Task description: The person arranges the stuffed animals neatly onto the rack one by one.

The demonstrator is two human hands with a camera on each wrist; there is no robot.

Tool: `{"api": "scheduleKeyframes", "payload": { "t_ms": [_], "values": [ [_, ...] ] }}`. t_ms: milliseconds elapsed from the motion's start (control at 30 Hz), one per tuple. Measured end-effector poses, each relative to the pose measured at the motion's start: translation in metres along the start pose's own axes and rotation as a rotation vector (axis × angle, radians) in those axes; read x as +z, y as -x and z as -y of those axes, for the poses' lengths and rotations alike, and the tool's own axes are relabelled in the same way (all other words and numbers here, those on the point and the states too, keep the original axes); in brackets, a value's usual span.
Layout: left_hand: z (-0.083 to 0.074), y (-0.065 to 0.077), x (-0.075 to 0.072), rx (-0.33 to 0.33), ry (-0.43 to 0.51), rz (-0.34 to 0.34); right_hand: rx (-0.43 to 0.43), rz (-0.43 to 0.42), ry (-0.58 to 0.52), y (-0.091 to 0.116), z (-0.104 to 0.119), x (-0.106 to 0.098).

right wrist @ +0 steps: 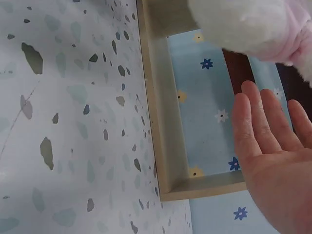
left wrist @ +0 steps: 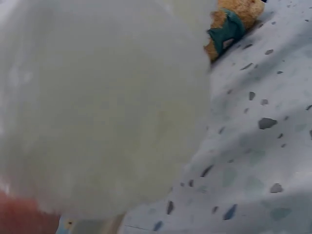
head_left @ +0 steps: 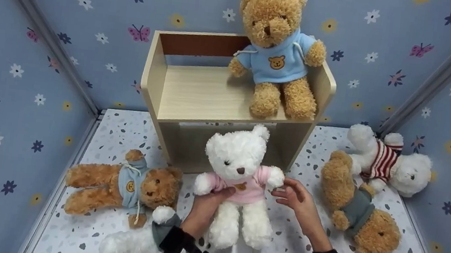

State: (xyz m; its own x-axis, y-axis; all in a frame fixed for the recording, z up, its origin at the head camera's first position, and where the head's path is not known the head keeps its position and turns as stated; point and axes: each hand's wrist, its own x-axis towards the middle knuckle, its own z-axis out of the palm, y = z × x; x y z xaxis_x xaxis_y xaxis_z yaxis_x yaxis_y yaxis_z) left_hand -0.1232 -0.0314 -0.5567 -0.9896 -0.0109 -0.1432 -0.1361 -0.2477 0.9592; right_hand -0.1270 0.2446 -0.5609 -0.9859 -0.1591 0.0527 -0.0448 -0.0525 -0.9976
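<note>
A white teddy bear [head_left: 242,162] in a pink shirt is held upright in front of the shelf, facing me. My left hand [head_left: 209,205] grips its side, with the thumb across the shirt. In the left wrist view the bear's pale fur [left wrist: 107,107] fills most of the picture and hides the grip. Beside the bear's paw on the right, my right hand [head_left: 301,205] has its fingers extended and holds nothing. The right wrist view shows that hand [right wrist: 278,146] with straight fingers, apart from the white bear [right wrist: 243,24].
On the wooden shelf [head_left: 195,91] sits a tan bear [head_left: 275,60] in a blue hoodie. A brown bear [head_left: 129,185] and a white bear [head_left: 131,245] lie at left. At right lie a green-shirted brown bear [head_left: 361,216] and a striped-shirted white bear [head_left: 391,162]. Patterned walls surround the floor.
</note>
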Motion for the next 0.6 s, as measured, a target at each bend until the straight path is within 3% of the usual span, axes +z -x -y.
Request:
{"api": "scheduleKeyframes", "payload": {
  "t_ms": [167,300,500,567,600],
  "values": [
    [-0.026,-0.001,0.001,0.118,-0.031,0.035,0.033,-0.067,-0.005,0.002,-0.005,-0.005],
    [-0.051,0.002,0.005,0.133,-0.015,0.076,0.056,-0.112,0.026,0.002,-0.007,-0.008],
    [-0.093,0.006,0.01,0.281,-0.026,0.102,0.051,-0.132,0.051,0.0,-0.01,-0.01],
    [-0.101,0.003,0.007,0.277,-0.029,0.104,0.048,-0.131,0.05,0.0,-0.011,-0.011],
    [-0.104,0.003,0.006,0.234,-0.052,0.074,0.048,-0.132,0.052,0.0,-0.011,-0.011]
  ]
}}
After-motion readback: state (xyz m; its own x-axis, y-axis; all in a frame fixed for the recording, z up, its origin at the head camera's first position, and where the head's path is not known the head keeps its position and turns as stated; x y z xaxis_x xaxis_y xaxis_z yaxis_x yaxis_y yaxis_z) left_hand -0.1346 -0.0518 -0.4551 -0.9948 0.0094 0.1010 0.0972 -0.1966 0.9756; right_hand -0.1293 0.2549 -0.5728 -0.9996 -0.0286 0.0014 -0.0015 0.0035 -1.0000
